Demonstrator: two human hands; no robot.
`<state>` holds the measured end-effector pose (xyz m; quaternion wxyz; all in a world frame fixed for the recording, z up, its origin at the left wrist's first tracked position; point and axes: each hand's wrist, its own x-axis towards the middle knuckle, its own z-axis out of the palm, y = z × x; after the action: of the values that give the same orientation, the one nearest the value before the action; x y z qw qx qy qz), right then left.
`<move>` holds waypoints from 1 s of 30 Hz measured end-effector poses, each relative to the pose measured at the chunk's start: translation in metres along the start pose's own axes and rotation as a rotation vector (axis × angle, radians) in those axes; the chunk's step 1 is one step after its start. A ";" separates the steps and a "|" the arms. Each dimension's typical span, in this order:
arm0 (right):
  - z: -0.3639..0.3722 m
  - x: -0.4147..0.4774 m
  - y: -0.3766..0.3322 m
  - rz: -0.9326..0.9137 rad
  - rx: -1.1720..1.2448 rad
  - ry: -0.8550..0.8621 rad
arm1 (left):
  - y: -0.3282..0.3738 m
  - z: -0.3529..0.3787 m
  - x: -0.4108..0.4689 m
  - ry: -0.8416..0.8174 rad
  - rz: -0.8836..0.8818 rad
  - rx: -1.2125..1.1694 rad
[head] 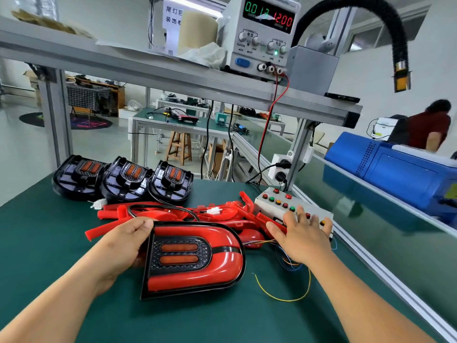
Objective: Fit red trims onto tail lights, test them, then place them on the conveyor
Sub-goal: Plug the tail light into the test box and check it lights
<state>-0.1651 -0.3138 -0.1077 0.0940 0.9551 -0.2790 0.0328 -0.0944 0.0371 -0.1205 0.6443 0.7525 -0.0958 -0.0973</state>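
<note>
At the back left of the green bench [49, 231], three untrimmed tail lights [126, 179] are stood in a row. Nearer, the left hand [121, 246] is closed on the flat end of a tail light [183, 253] already fitted with its red trim [222, 263]; that grip is clamped, thumb on top. Behind it, loose red trims [222, 216] are heaped. The right hand [304, 233] is held over the button box [272, 201] with fingers spread, its grip apart and empty; contact cannot be told. Testing is judged to be in hand: a button must be pressed and the lamp watched before the unit is carried right to the conveyor [371, 231].
</note>
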 end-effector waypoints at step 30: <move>-0.016 0.028 -0.020 -0.127 0.036 -0.096 | -0.003 -0.003 0.002 -0.026 -0.010 -0.006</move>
<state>-0.1306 -0.3089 -0.0921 0.0652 0.9729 -0.2215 -0.0140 -0.0921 0.0399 -0.1229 0.6449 0.7496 -0.1002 -0.1104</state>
